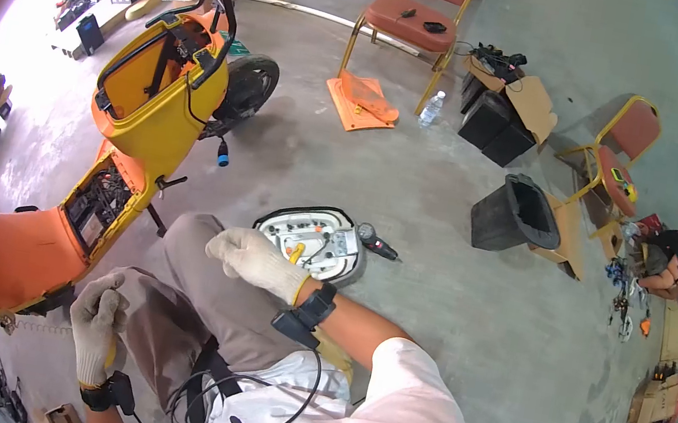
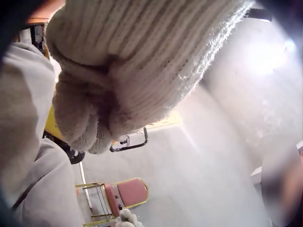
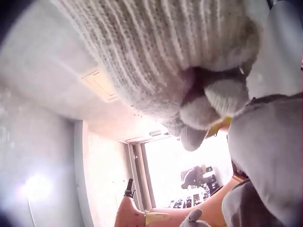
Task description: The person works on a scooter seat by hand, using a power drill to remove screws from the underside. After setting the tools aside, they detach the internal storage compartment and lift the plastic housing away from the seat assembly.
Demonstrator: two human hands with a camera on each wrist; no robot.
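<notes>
My left hand (image 1: 98, 324), in a knitted off-white glove, hovers beside my left knee with its fingers loosely curled. No object shows in it, and in the left wrist view the glove (image 2: 142, 61) covers much of the frame. Over my right knee is my right hand (image 1: 259, 261), gloved alike, its fingers bent loosely; no held thing shows there either. Left of the hands stands a yellow and orange scooter (image 1: 152, 122) with its seat area and floor compartment uncovered. Just beyond the right hand, a white shell with a black rim (image 1: 339, 267) lies on the floor, holding small parts.
A black hand tool (image 1: 380, 244) lies beside the shell. Farther off are an orange panel (image 1: 354, 120), a water bottle (image 1: 432, 109), a red chair (image 1: 411, 22), a black bin (image 1: 494, 220) and cardboard boxes (image 1: 535, 110). Another person (image 1: 676, 259) crouches at the far right.
</notes>
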